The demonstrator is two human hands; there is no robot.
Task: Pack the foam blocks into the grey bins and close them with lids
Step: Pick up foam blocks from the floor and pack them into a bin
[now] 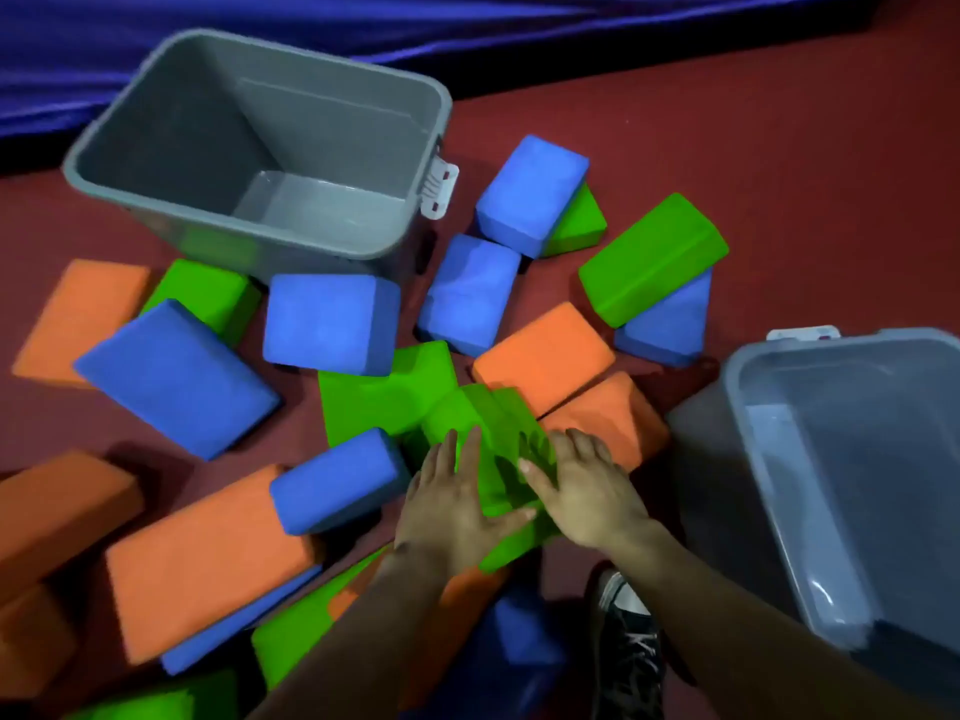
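Blue, green and orange foam blocks lie scattered over the red floor. My left hand [457, 504] and my right hand [587, 491] press on either side of a green block [493, 433] in the middle, fingers spread along its faces. A blue block [337, 480] lies just left of my left hand, an orange block [608, 413] just beyond my right hand. One grey bin [130, 111] stands empty at the upper left. A second grey bin [779, 485] stands at the right, nothing visible in it. No lids are in view.
A dark blue cloth [467, 23] runs along the far edge. My sneaker [623, 641] stands on the floor below my right arm. Orange blocks [208, 558] crowd the lower left. Bare red floor [779, 148] lies at the upper right.
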